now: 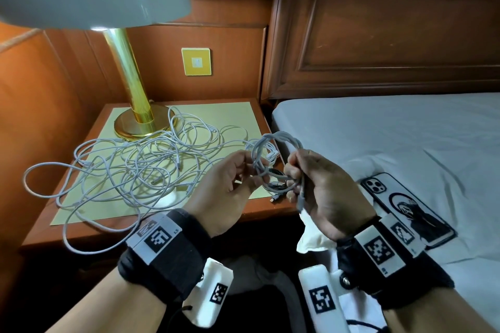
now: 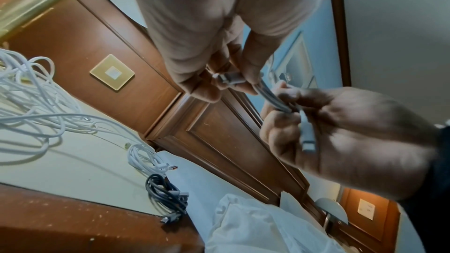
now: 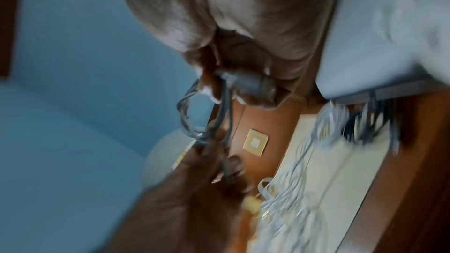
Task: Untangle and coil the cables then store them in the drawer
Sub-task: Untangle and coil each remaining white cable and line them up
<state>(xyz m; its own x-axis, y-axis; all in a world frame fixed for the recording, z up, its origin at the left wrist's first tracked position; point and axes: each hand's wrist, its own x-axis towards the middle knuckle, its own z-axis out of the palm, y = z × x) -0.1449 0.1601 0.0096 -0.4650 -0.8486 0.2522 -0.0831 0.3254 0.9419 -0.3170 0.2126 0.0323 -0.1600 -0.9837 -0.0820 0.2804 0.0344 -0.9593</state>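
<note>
A small coil of white cable (image 1: 276,143) hangs between both hands above the right edge of the nightstand (image 1: 270,207). My left hand (image 1: 250,167) pinches one side of it near a plug (image 2: 228,80). My right hand (image 1: 293,178) grips the other side, and a plug end (image 2: 308,141) lies across its palm. A big tangle of white cables (image 1: 135,165) covers the nightstand top, with one loop hanging over the front edge. A dark coiled cable (image 2: 168,195) and a white coiled cable (image 2: 146,159) lie at the right edge. The right wrist view is blurred. No drawer shows.
A brass lamp (image 1: 135,105) with a wide shade stands at the back left of the nightstand. The bed (image 1: 405,130) is on the right, with a phone (image 1: 405,205) lying on it and a white cloth (image 1: 311,235) at its edge. A switch plate (image 1: 196,61) is on the wall.
</note>
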